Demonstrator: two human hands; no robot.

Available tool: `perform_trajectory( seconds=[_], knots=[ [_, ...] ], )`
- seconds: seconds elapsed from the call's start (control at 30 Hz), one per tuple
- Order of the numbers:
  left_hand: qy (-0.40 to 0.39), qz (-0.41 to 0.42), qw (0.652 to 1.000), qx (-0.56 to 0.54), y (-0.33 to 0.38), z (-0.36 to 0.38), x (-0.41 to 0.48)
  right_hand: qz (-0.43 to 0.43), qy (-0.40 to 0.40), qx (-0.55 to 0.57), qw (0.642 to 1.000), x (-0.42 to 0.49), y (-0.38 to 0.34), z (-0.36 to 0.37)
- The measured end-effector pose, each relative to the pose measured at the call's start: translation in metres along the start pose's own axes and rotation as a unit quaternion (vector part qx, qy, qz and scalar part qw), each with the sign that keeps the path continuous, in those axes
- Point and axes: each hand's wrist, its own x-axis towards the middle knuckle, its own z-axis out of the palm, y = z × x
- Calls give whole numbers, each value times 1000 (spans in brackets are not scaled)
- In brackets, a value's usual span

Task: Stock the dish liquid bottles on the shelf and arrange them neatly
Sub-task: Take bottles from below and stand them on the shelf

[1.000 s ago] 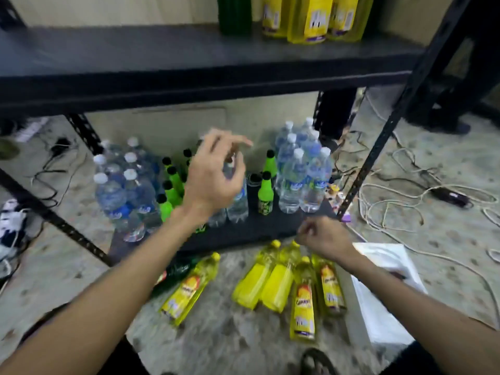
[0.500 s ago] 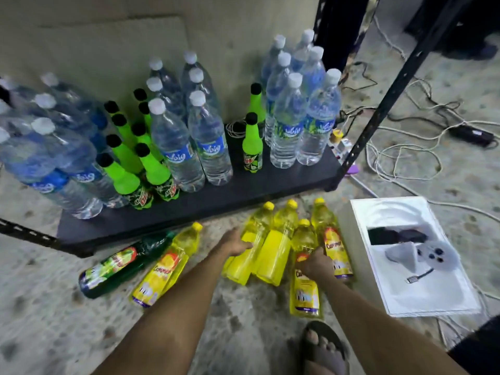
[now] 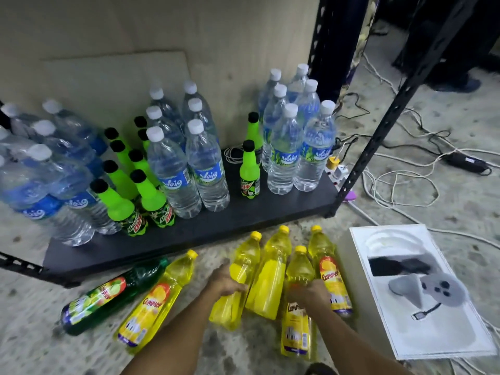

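Several yellow dish liquid bottles lie on the floor in front of the black bottom shelf [image 3: 205, 234]. My left hand [image 3: 226, 280] is closed around the middle of one yellow bottle [image 3: 238, 277]. My right hand [image 3: 309, 295] grips a neighbouring yellow bottle [image 3: 297, 320] with a "Cammer" label. Between them lies another yellow bottle [image 3: 270, 277], and one more [image 3: 328, 272] lies to the right. Further left lie a yellow bottle [image 3: 157, 301] and a dark green dish liquid bottle [image 3: 108, 296].
The bottom shelf holds several clear water bottles [image 3: 208, 169] and green soda bottles [image 3: 250, 174]. A black rack post [image 3: 378, 125] rises at the shelf's right corner. A white box [image 3: 422, 290] lies right of the bottles. Cables [image 3: 405, 169] sprawl over the floor.
My view dropped from the upper shelf to the floor. Both hands came down from shelf height onto the yellow bottles and closed around one each.
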Motion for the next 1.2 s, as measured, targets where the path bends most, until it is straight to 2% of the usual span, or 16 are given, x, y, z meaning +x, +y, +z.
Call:
perform_trajectory(
  seconds=[0.13,0.33,0.43,0.57,0.67,0.73,0.8,0.9,1.03,1.2],
  knots=[
    [45,33,998,-3,-1,-25,-43,-80,44,49,995,-32,-4,-33],
    [78,176,980,-50,48,-118,-137,-279,103,35,954,-119,-45,-132],
    [112,306,940,-101,96,-179,-205,-387,163,28,907,-190,-81,-209],
    [202,430,870,-133,175,-268,-317,-506,236,99,824,-300,-128,-316],
    [232,517,804,-179,235,-335,-385,-551,324,141,756,-368,-174,-390],
    [260,553,767,-196,273,-376,-411,-559,334,183,736,-400,-209,-426],
    [288,558,742,-234,307,-410,-417,-551,341,219,730,-414,-245,-451],
    [351,527,729,-260,348,-449,-395,-522,371,241,730,-411,-295,-471],
    [444,442,739,-246,379,-478,-347,-478,414,237,738,-388,-348,-475],
    [467,372,759,-261,387,-489,-283,-438,437,246,746,-343,-387,-472]
  ],
)
